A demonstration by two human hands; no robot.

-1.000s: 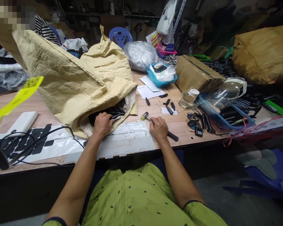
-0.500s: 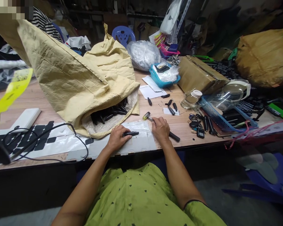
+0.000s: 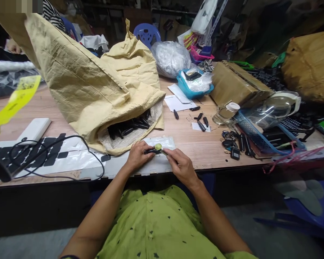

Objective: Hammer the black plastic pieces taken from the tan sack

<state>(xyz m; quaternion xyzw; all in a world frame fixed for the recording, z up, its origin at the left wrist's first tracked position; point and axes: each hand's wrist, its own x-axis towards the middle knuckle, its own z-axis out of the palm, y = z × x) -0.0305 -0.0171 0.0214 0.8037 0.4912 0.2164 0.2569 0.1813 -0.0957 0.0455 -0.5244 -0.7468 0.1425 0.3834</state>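
Observation:
My left hand (image 3: 137, 154) is closed on a slim black handle-like piece (image 3: 149, 151), pressing it down over the grey board (image 3: 153, 166) at the table's front edge. The fingers of my right hand (image 3: 182, 165) are wrapped round the shaft of a small hammer. Its yellow-green hammer head (image 3: 158, 146) is over the end of the black piece; whether they touch I cannot tell. Left of and behind my hands, a tan cloth sack (image 3: 102, 93) lies with its mouth facing me. Many similar black pieces (image 3: 132, 126) show inside it.
Several loose black pieces (image 3: 201, 126) and small pins lie at centre right. Keys (image 3: 229, 142), a blue basket (image 3: 264, 135), a glass jug (image 3: 278, 108) and a cardboard box (image 3: 234, 84) stand further right. A black cable (image 3: 81, 137) loops across black stickers on the left.
My right hand has picked the hammer up off the table and brought it left, its head over the black piece. My left hand stays on that piece. The view has shifted slightly.

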